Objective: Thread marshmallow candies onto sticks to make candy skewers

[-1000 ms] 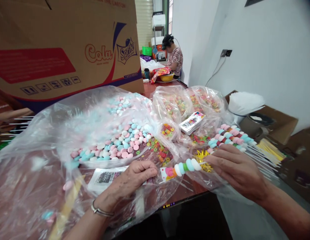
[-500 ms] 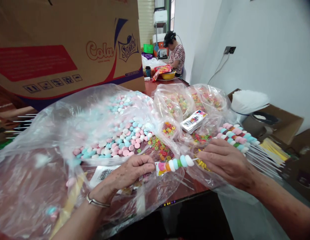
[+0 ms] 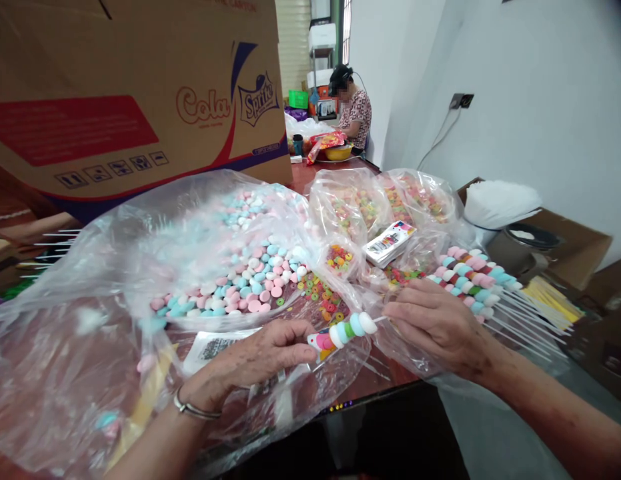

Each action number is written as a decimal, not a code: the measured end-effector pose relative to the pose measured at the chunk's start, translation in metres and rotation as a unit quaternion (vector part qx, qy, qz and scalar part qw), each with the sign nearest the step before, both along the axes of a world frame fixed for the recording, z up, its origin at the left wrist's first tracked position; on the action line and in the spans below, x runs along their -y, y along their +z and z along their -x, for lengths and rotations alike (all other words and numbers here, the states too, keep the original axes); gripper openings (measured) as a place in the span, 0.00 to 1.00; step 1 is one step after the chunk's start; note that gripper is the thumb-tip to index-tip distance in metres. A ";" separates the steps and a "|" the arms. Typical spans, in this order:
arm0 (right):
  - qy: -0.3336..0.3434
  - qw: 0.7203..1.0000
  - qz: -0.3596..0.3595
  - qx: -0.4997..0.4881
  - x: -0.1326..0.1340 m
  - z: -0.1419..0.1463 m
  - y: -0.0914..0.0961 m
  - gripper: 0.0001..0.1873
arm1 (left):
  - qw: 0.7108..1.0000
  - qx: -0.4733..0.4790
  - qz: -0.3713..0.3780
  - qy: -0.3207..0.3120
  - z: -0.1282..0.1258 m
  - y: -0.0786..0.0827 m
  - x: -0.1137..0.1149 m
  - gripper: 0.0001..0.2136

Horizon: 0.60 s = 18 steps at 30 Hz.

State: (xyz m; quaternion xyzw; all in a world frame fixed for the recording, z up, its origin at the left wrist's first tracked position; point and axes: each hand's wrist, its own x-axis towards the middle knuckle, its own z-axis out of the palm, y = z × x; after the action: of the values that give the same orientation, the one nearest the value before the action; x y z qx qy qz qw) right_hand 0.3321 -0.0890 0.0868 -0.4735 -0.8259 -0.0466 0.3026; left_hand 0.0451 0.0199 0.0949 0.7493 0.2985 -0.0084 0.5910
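Observation:
My right hand (image 3: pixel 435 325) is closed on the stick end of a candy skewer (image 3: pixel 347 329) strung with white, blue, green and orange pieces. My left hand (image 3: pixel 260 357) pinches the skewer's other end at a small printed label (image 3: pixel 317 343). Just behind both hands lies a large clear bag of pink, blue and white candy discs (image 3: pixel 245 283), with loose coloured ring candies (image 3: pixel 320 297) beside it. A pile of finished skewers (image 3: pixel 473 277) lies to the right of my right hand.
A big cardboard carton (image 3: pixel 140 93) stands at the back left. More bags of ring candies (image 3: pixel 370 203) and a stack of printed labels (image 3: pixel 387 243) lie behind. A pot (image 3: pixel 520 247) and yellow sticks (image 3: pixel 550 297) are at right. Another person (image 3: pixel 353 110) sits far back.
Both hands have slid the skewer a little to the left and down, and my left hand's fingertips have closed in on its label end.

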 end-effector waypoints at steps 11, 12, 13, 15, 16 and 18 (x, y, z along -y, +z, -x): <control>0.055 0.996 0.069 0.004 -0.024 0.000 -0.008 0.13 | 0.986 0.073 0.127 0.076 -0.016 -0.026 0.010 0.14; 0.051 0.995 0.082 0.007 -0.025 -0.001 -0.007 0.13 | 0.988 0.080 0.104 0.083 -0.015 -0.027 0.010 0.13; 0.047 0.994 0.095 0.011 -0.025 -0.003 -0.005 0.14 | 0.989 0.085 0.080 0.087 -0.014 -0.026 0.011 0.13; 0.045 0.993 0.108 0.020 -0.026 -0.006 0.000 0.14 | 0.991 0.088 0.043 0.090 -0.012 -0.021 0.014 0.11; 0.046 0.993 0.109 0.023 -0.026 -0.007 0.002 0.14 | 0.992 0.087 0.032 0.090 -0.012 -0.018 0.015 0.11; 0.054 0.992 0.108 0.026 -0.027 -0.007 0.006 0.13 | 0.993 0.082 0.014 0.088 -0.014 -0.012 0.017 0.11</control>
State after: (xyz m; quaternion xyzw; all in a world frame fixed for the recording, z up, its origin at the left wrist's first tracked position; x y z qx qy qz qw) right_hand 0.3395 -0.0616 0.0931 -0.4572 -0.8579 0.0467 0.2297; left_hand 0.0588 0.0028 0.0825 0.7098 0.3140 0.1005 0.6225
